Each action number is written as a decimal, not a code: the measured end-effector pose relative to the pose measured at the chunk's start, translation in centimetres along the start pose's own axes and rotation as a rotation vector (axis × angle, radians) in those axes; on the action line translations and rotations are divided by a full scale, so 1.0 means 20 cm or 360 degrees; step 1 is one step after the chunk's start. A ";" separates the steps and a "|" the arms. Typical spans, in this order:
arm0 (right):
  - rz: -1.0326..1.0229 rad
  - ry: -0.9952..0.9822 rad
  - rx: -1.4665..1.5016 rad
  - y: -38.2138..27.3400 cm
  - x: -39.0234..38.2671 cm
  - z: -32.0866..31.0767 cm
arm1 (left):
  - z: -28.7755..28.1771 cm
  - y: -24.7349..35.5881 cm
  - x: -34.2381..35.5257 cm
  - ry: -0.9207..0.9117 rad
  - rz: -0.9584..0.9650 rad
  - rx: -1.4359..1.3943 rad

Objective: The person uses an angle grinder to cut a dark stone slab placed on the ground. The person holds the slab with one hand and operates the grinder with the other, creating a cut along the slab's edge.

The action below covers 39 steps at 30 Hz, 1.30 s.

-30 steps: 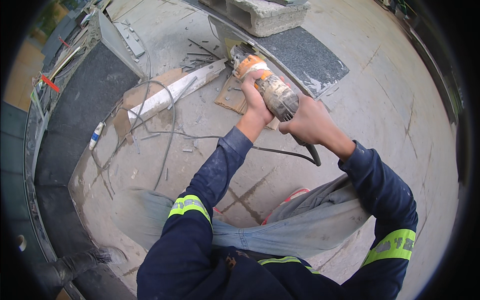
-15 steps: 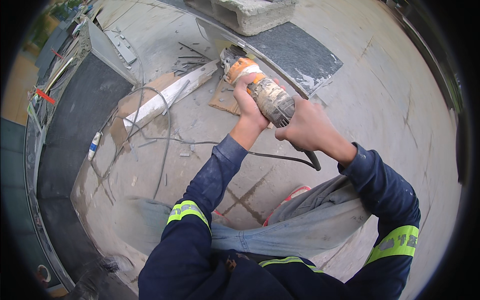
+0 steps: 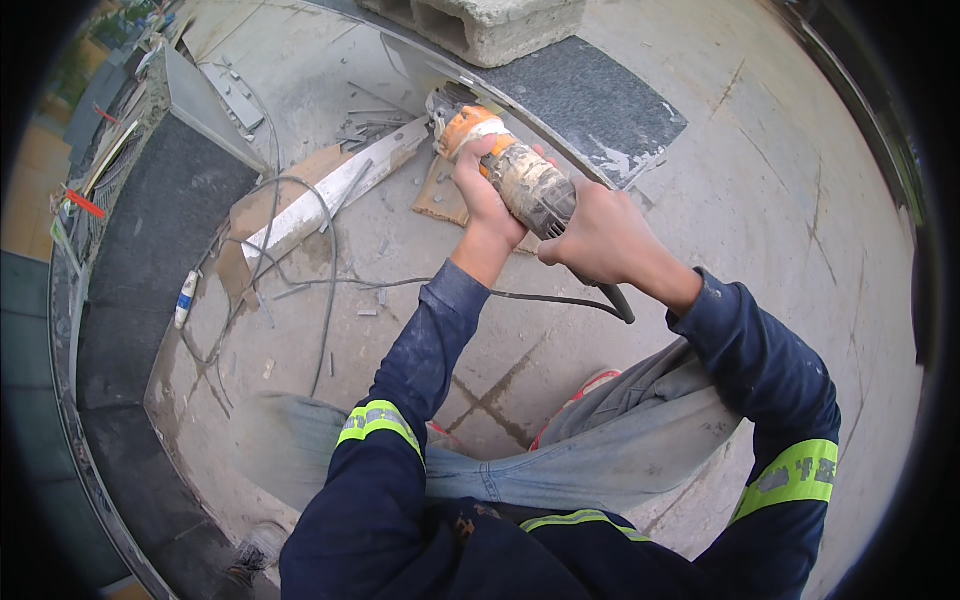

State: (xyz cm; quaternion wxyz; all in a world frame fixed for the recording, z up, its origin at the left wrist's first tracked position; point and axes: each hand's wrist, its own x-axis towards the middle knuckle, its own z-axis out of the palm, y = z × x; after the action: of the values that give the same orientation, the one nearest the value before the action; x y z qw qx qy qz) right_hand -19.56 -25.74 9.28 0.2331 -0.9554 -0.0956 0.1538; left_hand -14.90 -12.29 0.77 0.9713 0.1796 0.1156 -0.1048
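Note:
An angle grinder (image 3: 527,180) with an orange front and a dust-caked body is held in both hands. My left hand (image 3: 485,195) wraps the body just behind the orange part, thumb on top. Around the rear end closes my right hand (image 3: 612,232), where the dark cord (image 3: 617,300) comes out. The grinder's head (image 3: 447,108) lies against or very close to the near edge of a dark stone slab (image 3: 610,110); I cannot tell if they touch. Its disc is not clearly visible.
A concrete block (image 3: 520,30) rests on the slab. Left of the grinder lie a white strip (image 3: 300,218), cardboard (image 3: 237,262), thin grey offcuts (image 3: 370,128) and looped cable. A blue-and-white connector (image 3: 186,298) sits near dark stone panels (image 3: 165,220). My legs are folded close below.
Both hands and the grinder have shifted slightly left, along the slab's edge. My grip stays the same, and the view has moved a little.

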 end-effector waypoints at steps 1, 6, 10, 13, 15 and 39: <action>-0.0005 0.0003 0.0000 0.00 0.01 0.00 | 0.00 0.00 0.01 0.0006 -0.0012 -0.0017; 0.0029 0.0007 -0.0018 -0.01 0.05 0.01 | -0.02 0.02 0.05 0.0027 -0.0011 -0.0011; 0.0053 -0.0003 -0.0035 -0.02 0.07 0.02 | -0.04 0.03 0.08 0.0027 -0.0002 0.0004; 0.0081 -0.0017 -0.0063 -0.02 0.07 0.02 | -0.03 0.02 0.07 0.0069 -0.0008 -0.0013; 0.0099 -0.0026 -0.0072 -0.03 0.06 0.01 | -0.03 0.02 0.07 0.0057 -0.0021 -0.0028; 0.0066 0.0007 -0.0046 -0.03 -0.15 -0.03 | 0.04 -0.06 -0.12 -0.0021 -0.0027 0.0013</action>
State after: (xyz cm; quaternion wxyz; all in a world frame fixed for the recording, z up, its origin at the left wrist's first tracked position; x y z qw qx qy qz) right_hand -22.19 -26.17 10.79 0.2162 -0.9608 -0.0774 0.1552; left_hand -17.29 -13.19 1.68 0.9704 0.1820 0.1102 -0.1146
